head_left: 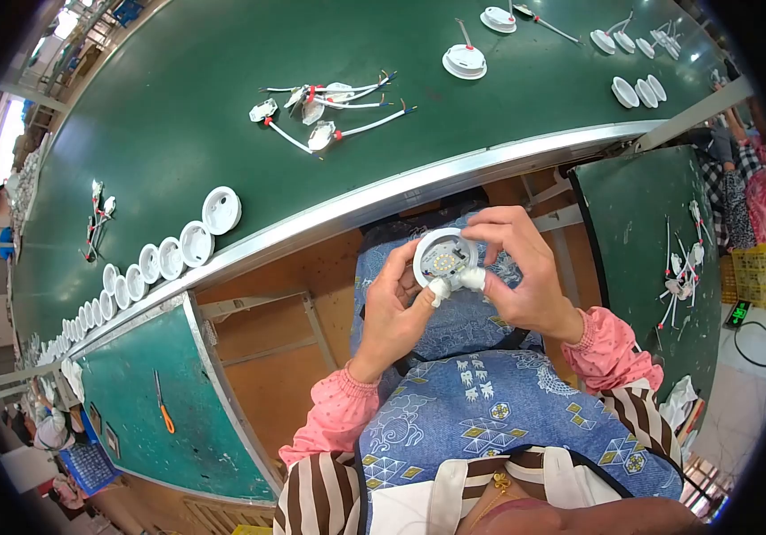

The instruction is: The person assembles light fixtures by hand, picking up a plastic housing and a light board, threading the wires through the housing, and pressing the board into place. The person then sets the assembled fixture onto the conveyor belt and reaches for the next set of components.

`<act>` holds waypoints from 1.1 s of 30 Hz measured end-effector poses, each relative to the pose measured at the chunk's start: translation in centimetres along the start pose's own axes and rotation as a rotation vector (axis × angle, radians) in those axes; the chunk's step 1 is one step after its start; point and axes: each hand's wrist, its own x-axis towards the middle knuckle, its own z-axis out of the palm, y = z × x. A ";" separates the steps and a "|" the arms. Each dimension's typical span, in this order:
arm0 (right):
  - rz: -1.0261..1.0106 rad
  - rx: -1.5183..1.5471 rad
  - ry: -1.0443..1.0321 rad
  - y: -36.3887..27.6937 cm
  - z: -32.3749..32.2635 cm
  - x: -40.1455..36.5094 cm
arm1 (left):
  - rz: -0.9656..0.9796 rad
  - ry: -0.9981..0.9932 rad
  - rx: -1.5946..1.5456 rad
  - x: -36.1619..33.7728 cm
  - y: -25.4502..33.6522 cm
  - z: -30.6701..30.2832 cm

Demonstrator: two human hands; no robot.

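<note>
A round white housing [444, 259] with a small circuit board inside is held above the lap, its open side facing up. My left hand [393, 308] grips its left edge, with white wrapping on the thumb tip. On the right side, my right hand [523, 267] has its wrapped thumb and bent fingers at the rim. On the green table, a row of white round cups [196, 243] runs along the front edge at the left. Beyond the hands lies a group of small white parts with cables [313, 100]. A finished-looking round unit [465, 61] stands farther back.
Orange-handled scissors [164, 410] lie on a lower green surface at the left. More cabled parts [686, 273] rest on a green surface at the right. A metal rail [401, 198] edges the table. People are partly visible at the far right and lower left.
</note>
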 end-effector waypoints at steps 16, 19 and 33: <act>0.214 0.096 0.156 0.5 3.8 0.6 | 0.096 0.282 0.144 0.8 -1.1 2.1; 0.220 0.047 0.157 0.8 4.3 0.5 | 0.068 0.271 0.177 1.4 -2.2 1.5; 0.341 0.416 0.279 1.2 5.9 0.4 | 0.145 0.380 0.155 0.9 -1.4 2.7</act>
